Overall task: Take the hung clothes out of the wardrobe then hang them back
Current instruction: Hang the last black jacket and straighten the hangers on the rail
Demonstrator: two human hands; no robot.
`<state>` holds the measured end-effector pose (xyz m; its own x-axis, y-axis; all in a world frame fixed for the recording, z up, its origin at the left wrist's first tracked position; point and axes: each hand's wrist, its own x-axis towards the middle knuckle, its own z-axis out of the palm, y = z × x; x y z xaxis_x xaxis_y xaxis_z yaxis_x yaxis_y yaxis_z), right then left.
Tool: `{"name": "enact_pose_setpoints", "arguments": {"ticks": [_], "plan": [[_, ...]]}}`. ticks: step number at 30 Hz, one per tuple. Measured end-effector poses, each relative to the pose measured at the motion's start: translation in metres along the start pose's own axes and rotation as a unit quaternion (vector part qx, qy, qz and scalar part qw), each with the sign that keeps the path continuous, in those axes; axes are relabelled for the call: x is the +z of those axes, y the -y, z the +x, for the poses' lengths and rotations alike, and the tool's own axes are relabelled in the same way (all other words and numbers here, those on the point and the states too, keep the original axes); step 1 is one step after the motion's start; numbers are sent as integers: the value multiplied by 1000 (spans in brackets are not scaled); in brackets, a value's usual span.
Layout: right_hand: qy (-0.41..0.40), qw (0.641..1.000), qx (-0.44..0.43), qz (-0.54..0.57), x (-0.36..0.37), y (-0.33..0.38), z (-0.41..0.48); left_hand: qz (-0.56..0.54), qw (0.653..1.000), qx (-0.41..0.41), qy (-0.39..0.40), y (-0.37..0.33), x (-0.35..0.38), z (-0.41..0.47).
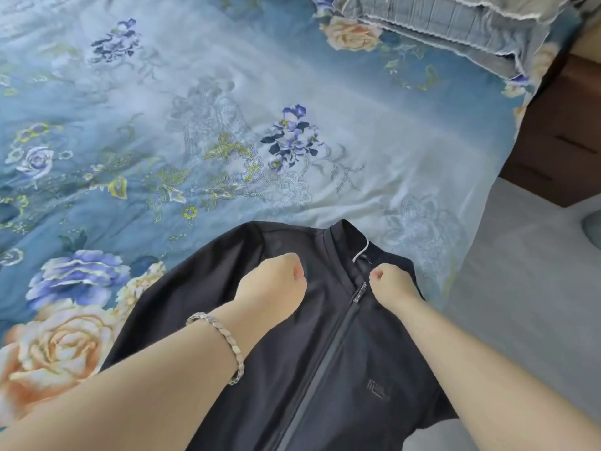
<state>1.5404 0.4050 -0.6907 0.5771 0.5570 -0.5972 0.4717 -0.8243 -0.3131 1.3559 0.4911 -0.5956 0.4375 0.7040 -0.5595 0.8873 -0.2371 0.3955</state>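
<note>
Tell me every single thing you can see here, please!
jacket: one, black, zipped, lying on the bed's near edge
hook: one, pale, at the jacket collar, likely a hanger's
bedspread: one, blue, flowered, covering the bed
folded bedding: one pile, grey-blue, far right
bedside cabinet: one, dark brown, right of bed
floor: grey, right
bracelet: one, silver, left wrist
left hand: curled, on jacket chest
right hand: curled, beside zip top
</note>
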Motion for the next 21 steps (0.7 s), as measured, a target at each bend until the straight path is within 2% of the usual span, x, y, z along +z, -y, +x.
{"name": "enact_pose_setpoints", "arguments": {"ticks": [4,6,8,10,11,12,13,15,17,19,21], "plan": [[60,998,-18,-31,36,10,36,-8,999,-20,26,11,19,29],[89,996,-18,-2,38,13,42,-13,999,-39,35,21,24,37],[140,982,10,124,29,10,50,-31,996,-65,44,29,24,41],[192,941,78,267,13,9,56,-43,994,-85,48,35,23,44],[199,926,98,304,6,9,60,-42,994,-91,47,38,22,45],[182,924,97,321,-1,11,64,-39,993,-97,46,39,21,48],[138,938,76,309,-8,12,69,-36,993,-100,45,40,20,50],[10,978,-7,209,-21,9,79,-37,993,-100,41,41,18,56],[-49,989,-68,123,-27,2,78,-40,994,-94,41,41,18,61],[-88,994,-51,52,-19,-9,75,-47,994,-92,43,41,18,63],[-125,991,32,-31,-5,-20,72,-57,994,-90,40,44,17,62]]}}
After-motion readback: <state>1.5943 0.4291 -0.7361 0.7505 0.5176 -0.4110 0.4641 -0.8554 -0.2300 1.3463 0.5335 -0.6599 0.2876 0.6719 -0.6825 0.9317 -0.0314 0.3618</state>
